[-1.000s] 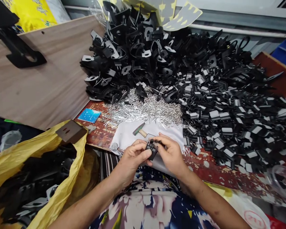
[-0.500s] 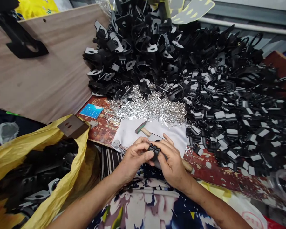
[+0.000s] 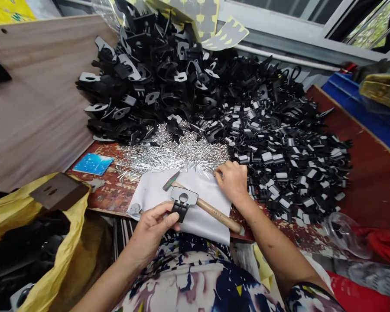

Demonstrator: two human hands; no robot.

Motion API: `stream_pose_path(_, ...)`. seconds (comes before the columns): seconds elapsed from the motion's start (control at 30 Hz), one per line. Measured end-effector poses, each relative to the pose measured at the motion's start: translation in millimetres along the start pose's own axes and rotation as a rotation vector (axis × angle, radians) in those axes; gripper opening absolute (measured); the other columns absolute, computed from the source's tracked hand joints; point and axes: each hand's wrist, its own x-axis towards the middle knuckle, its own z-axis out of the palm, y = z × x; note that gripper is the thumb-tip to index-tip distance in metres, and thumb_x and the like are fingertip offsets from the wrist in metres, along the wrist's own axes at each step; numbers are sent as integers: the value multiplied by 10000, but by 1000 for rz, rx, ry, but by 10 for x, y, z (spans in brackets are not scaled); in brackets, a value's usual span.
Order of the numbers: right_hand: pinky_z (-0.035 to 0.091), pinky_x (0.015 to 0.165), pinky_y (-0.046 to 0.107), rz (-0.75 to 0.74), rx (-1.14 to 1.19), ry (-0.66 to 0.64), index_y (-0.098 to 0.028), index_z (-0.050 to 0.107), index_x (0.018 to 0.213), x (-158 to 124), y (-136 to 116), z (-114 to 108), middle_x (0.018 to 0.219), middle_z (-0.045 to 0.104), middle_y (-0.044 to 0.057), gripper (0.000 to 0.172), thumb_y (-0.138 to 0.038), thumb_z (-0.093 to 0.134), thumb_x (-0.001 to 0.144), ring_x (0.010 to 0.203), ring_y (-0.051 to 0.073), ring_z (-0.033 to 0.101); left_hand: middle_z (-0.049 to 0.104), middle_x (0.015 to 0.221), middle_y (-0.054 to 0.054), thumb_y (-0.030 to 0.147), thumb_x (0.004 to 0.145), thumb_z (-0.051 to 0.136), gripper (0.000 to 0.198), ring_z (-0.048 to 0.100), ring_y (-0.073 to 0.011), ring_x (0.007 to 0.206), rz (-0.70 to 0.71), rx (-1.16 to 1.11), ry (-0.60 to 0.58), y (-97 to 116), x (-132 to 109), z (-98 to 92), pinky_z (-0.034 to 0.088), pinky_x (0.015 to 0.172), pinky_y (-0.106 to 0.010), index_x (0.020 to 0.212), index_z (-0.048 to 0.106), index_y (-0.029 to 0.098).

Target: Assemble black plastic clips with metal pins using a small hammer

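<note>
Pinched between the thumb and fingers of my left hand (image 3: pixel 156 225) is a black hinged piece (image 3: pixel 181 211), with a flat plate and round hole at its top. My right hand (image 3: pixel 233 180) is at the right edge of the pile of silver pins (image 3: pixel 178 151); its fingers are curled together, and what they hold, if anything, is too small to make out. A hammer with a wooden handle (image 3: pixel 217 214) lies on the white cloth (image 3: pixel 201 225), its head up and left, partly behind the held piece.
Large black parts (image 3: pixel 143 91) are heaped behind the pins, small black parts (image 3: pixel 289 160) to the right. A blue card (image 3: pixel 92 164) lies left. A yellow sack (image 3: pixel 74 229) with a brown block (image 3: pixel 58 190) on its rim stands at lower left.
My hands have parted. The left keeps the black piece, its holed plate now showing, while the right has let go and moved up to the pins. The view has shifted to the right.
</note>
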Motion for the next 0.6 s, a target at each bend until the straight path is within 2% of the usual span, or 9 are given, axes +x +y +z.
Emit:
stream_pose_path(0.07,355,828,382,-27,13,35,-189,696,848,-8,-2,27,895,675,80,155,-250,602,955,916,238,560,651,809,-15,390,811,804,224,594,-128,645,-24,17,-33,21,-10,12,486,670,-242,824,771,169)
stream_pose_path(0.2,443,783,332,-64,249,138,-175,657,887,-31,51,-54,847,683,57,162,-177,529,985,815,193,603,622,783,0,430,803,802,269,610,-139,653,-85,49,-70,85,13,61,505,677,-252,807,742,168)
stream_pose_path(0.27,488,770,314,-149,357,169,-179,662,895,-95,-21,-174,848,696,51,171,-179,529,1003,804,181,633,583,773,8,468,785,806,311,604,-144,654,-85,63,-61,98,53,112,522,658,-257,770,719,169)
stream_pose_path(0.33,531,800,315,-301,422,164,-180,684,983,-214,-195,-331,909,724,60,158,-182,530,1018,859,182,667,561,787,3,506,774,801,346,586,-149,652,-75,89,-64,96,100,166,540,627,-267,761,713,171)
stream_pose_path(0.43,585,788,323,-518,430,68,-165,648,1236,-425,-522,-574,956,742,70,258,-185,482,1039,877,186,689,545,746,-14,530,808,753,379,544,-163,651,6,207,-64,96,147,219,522,571,-262,693,694,174)
stream_pose_path(0.53,628,767,326,-580,392,21,-151,590,1342,-557,-717,-733,961,750,74,333,-182,432,1051,879,193,706,528,642,-18,461,842,732,395,504,-168,656,176,395,-18,130,147,221,471,592,-249,583,636,179)
stream_pose_path(0.6,652,811,334,-592,396,35,-156,587,1339,-593,-742,-764,995,765,81,344,-156,405,1048,912,198,724,559,638,-26,421,839,736,356,512,-172,666,219,432,-23,157,133,209,463,625,-255,589,654,182)
